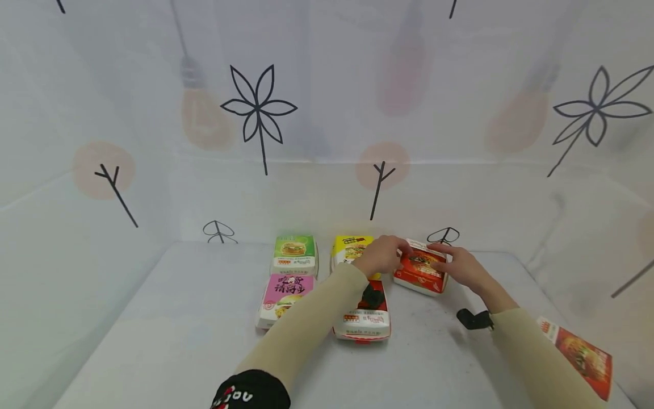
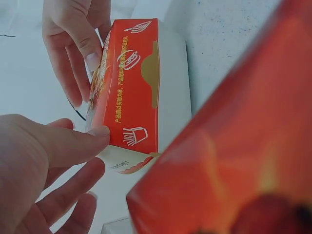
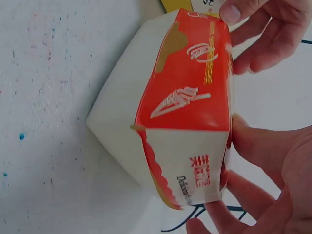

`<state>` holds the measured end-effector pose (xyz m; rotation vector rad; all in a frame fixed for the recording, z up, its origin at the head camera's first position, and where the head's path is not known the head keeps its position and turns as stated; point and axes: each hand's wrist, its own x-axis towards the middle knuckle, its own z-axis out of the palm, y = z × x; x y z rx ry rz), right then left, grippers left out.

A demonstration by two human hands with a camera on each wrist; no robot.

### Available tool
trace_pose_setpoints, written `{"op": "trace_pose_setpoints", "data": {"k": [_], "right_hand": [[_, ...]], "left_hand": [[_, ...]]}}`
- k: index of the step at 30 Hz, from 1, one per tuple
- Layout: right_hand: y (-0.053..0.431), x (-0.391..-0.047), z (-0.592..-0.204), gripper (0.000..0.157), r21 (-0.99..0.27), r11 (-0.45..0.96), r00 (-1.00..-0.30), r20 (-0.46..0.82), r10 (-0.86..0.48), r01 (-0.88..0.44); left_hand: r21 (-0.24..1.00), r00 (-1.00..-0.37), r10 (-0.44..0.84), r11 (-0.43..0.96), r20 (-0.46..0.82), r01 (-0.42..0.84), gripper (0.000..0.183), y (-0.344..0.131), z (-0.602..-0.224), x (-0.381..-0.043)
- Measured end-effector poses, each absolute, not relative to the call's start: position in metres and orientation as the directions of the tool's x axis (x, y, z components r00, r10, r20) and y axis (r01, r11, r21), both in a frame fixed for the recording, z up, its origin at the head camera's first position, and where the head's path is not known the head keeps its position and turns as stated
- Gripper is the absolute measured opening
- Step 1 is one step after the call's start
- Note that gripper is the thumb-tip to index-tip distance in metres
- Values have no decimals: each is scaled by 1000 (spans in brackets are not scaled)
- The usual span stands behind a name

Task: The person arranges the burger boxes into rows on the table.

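A red burger box (image 1: pixel 420 268) sits at the back right of the white table, slightly turned, between my two hands. My left hand (image 1: pixel 382 254) holds its left end; in the left wrist view the thumb (image 2: pixel 80 142) lies on a top corner. At the other end, my right hand (image 1: pixel 462 266) grips the box with thumb and fingers spread over the corner, as the right wrist view shows. The lid is closed, with a red flap (image 3: pixel 187 83) folded down its side. Just left of it, a yellow burger box (image 1: pixel 352 247) is partly covered by my left hand.
A green box (image 1: pixel 294 250) and a pink box (image 1: pixel 288 289) form a column on the left. In front of the yellow box lies a red-and-white box (image 1: pixel 364 326), partly behind my left sleeve. Another red printed piece (image 1: pixel 587 358) shows beyond my right sleeve. A patterned cloth wall (image 1: pixel 317 193) rises behind.
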<state>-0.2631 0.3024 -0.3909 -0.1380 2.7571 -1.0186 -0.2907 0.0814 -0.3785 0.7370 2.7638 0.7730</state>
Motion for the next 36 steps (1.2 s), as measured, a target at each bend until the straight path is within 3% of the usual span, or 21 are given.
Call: {"op": "trace_pose_setpoints", "data": {"k": [6,13,19,24,36], "right_hand": [[304,-263,-392,61,-650,760,-976,-157,-154,-15],[303,-260,-389,60,-614,788,-978,-143,-151,-32],[307,-257,-390,45,-587,808,-985,-104,-139,-53],[313,-253,-392,39,-577,816,-991,-85,-105,-37],[315,-249,-388,83,-609,790,-970,-138,-200,-76]], "left_hand": [[546,-874,484,744,-41,386,37,80,-378,-290],[635,-837,529,696,-138,335,46,76,-367,-289],[718,-804,534,664,-261,208,56,74,-359,-287],[656,-795,554,699,-246,284,57,70,-360,-286],[599,-771,606,697,-197,395,58,75,-366,-287]]}}
